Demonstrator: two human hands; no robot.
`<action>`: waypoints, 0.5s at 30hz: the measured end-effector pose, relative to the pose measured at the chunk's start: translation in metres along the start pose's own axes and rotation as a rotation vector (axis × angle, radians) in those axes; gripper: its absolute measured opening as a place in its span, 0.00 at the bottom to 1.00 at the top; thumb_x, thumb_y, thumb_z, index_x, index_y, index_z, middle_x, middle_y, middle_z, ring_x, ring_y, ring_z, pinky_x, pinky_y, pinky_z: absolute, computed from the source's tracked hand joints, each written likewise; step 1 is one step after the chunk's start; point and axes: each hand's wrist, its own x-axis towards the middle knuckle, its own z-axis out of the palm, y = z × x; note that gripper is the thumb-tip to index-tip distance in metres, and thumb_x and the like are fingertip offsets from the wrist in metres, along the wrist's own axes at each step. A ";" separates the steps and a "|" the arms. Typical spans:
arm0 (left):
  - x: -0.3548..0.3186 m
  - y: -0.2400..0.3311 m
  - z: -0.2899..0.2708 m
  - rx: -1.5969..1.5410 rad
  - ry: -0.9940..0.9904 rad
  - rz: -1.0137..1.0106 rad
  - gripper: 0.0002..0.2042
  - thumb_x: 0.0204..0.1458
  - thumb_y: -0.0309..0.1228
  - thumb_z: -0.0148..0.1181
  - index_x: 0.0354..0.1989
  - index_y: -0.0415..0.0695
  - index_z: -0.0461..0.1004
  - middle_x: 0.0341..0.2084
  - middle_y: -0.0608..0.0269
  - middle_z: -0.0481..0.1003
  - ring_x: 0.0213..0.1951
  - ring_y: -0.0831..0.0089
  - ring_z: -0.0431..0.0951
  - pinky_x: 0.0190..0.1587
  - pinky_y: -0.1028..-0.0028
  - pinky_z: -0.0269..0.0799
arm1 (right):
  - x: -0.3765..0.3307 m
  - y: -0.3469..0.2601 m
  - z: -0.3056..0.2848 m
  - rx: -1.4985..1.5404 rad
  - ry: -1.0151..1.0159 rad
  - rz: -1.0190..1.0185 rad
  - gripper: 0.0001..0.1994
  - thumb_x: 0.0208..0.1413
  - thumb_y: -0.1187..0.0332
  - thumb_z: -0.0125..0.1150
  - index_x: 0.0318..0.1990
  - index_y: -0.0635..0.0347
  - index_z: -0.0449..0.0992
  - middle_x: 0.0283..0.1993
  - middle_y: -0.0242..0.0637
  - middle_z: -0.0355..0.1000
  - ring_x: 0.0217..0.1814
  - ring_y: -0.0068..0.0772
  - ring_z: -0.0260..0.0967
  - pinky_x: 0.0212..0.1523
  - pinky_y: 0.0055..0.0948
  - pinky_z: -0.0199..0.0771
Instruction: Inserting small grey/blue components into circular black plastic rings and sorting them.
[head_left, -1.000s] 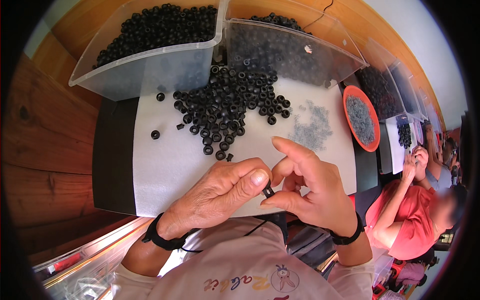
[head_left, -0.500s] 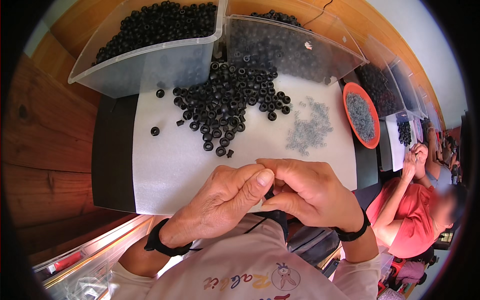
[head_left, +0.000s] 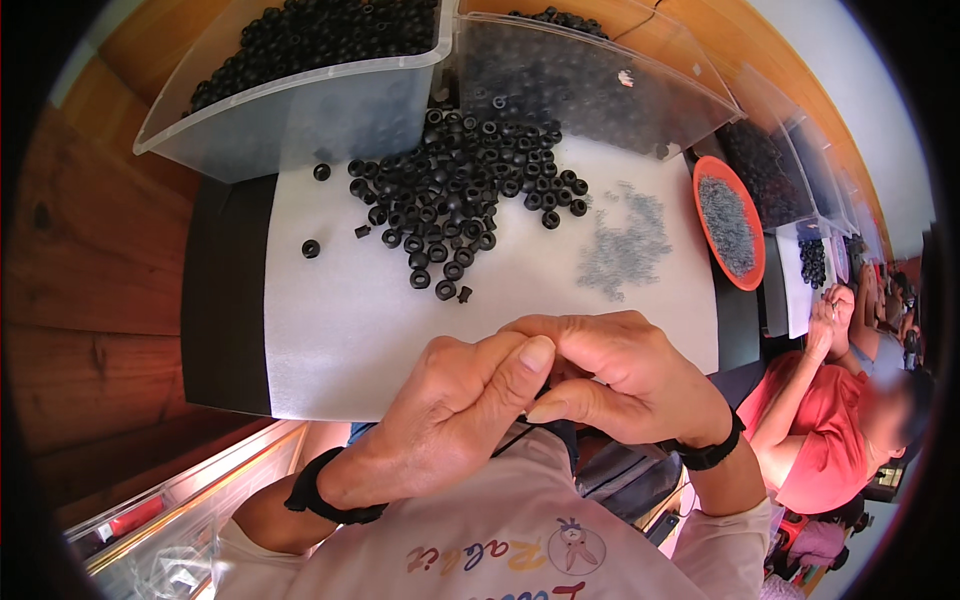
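My left hand point(head_left: 455, 395) and my right hand point(head_left: 625, 375) meet just over the near edge of the white mat point(head_left: 330, 355). Both are closed, thumbs and fingertips pressed together around a small black piece that the fingers almost wholly hide. Beyond them a heap of black, hollow round pieces point(head_left: 455, 195) spreads over the mat. A tiny spool-shaped black piece point(head_left: 465, 294) lies at the heap's near end. To the right of the heap is a loose patch of small metal springs point(head_left: 625, 245).
Two clear plastic bins, a left one point(head_left: 290, 120) and a right one point(head_left: 590, 90), stand at the back, full of black pieces. An orange dish point(head_left: 757, 255) of springs sits at the right. Farther right, a person in a red shirt point(head_left: 800, 430) works at another table.
My hands stay joined and have shifted slightly, with the right hand tilted a little more over the left fingertips. The black piece between them shows less. The whole view has moved a little.
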 end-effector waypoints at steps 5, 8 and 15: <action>-0.007 -0.004 0.002 -0.087 -0.024 -0.083 0.23 0.74 0.42 0.42 0.32 0.36 0.72 0.19 0.69 0.66 0.23 0.83 0.59 0.25 0.75 0.55 | -0.001 0.003 0.006 0.018 -0.002 -0.031 0.12 0.63 0.67 0.64 0.46 0.68 0.74 0.40 0.46 0.76 0.38 0.52 0.74 0.40 0.36 0.75; -0.008 -0.005 0.004 -0.108 -0.002 -0.091 0.23 0.74 0.42 0.42 0.32 0.36 0.72 0.20 0.70 0.66 0.24 0.84 0.58 0.25 0.77 0.54 | -0.004 0.006 0.012 0.092 0.031 -0.017 0.12 0.63 0.68 0.64 0.45 0.69 0.74 0.42 0.47 0.76 0.40 0.52 0.75 0.41 0.37 0.75; 0.000 0.007 -0.009 -0.184 -0.017 -0.106 0.23 0.72 0.45 0.47 0.35 0.37 0.75 0.18 0.74 0.65 0.20 0.84 0.59 0.21 0.77 0.54 | 0.003 -0.006 0.004 -0.197 0.054 -0.034 0.23 0.56 0.65 0.72 0.54 0.71 0.75 0.41 0.48 0.79 0.37 0.48 0.79 0.39 0.35 0.79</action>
